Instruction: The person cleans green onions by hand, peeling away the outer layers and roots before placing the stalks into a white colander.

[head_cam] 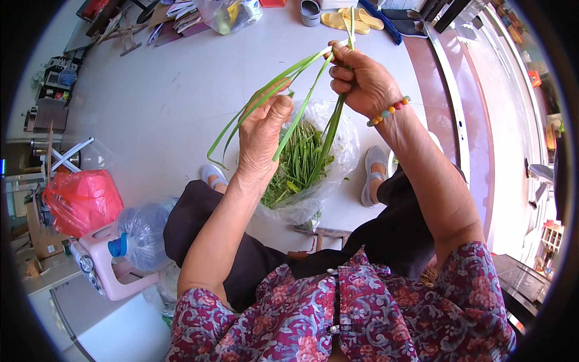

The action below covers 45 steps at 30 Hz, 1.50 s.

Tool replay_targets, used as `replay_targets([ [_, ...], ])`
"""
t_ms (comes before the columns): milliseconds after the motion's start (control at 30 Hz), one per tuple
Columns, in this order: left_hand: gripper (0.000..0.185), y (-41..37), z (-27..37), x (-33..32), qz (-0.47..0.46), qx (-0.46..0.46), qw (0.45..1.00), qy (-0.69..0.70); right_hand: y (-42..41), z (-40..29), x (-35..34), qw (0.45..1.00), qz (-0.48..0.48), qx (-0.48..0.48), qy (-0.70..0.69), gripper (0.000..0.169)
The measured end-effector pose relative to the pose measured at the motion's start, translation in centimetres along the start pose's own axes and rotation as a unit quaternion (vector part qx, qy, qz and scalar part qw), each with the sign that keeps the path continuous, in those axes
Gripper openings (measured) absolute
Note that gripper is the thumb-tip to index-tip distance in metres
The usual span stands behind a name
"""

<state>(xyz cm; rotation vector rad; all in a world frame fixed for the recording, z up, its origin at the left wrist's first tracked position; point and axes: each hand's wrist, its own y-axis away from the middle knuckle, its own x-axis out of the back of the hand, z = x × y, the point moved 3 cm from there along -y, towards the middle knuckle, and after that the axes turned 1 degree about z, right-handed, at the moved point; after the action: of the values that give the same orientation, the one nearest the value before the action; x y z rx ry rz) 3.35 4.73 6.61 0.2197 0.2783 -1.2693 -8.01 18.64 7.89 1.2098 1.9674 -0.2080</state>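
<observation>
My right hand (364, 79) grips a few long green leafy stems (312, 86), probably garlic chives, pinching their white ends between thumb and fingers. Some leaves arch down to the left, and others hang below the fist. My left hand (264, 122) is raised beside them, its thumb up and several leaves crossing its fingers. Whether it grips any of them is not clear. Below both hands, a clear plastic bag (346, 140) lies open on the floor between my feet. Inside is a heap of loose green stems and leaves (301, 156).
At left, a red plastic bag (83, 201) and a large clear bottle (147, 233) with a blue cap sit by a pink plastic frame (102, 276). Yellow slippers (344, 22) and a grey clog (310, 12) lie ahead. A door track (452, 104) runs along the right.
</observation>
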Motion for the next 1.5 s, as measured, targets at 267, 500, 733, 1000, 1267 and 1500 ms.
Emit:
replay_targets([
  [267, 0.017, -0.6, -0.4, -0.6, 0.024, -0.016, 0.999, 0.031, 0.7, 0.8, -0.4, 0.999, 0.011, -0.007, 0.039, 0.009],
  [500, 0.009, -0.9, -0.7, -1.0, 0.074, -0.002, 0.997, -0.004, 1.4, 0.6, -0.7, 0.993, 0.02, 0.026, 0.113, 0.014],
  [733, 0.021, 0.7, -4.0, 1.6, -0.1, 0.117, 0.924, -0.349, 1.2, -2.1, -0.1, 0.994, 0.046, 0.07, 0.075, 0.015],
  [1000, 0.019, 4.0, -7.0, 7.1, -0.174, 0.183, 0.767, -0.59, 0.7, -5.5, 2.9, 0.996, 0.066, 0.052, -0.023, 0.015],
  [1267, 0.03, 2.8, -4.0, 10.7, 0.142, 0.187, 0.929, -0.286, 0.7, -6.9, 3.7, 0.995, 0.077, 0.056, -0.016, 0.016],
  [1500, 0.039, 0.1, 3.4, 7.6, -0.01, 0.038, 0.989, -0.141, 0.4, -5.3, 3.2, 0.998, 0.027, 0.03, 0.046, 0.014],
])
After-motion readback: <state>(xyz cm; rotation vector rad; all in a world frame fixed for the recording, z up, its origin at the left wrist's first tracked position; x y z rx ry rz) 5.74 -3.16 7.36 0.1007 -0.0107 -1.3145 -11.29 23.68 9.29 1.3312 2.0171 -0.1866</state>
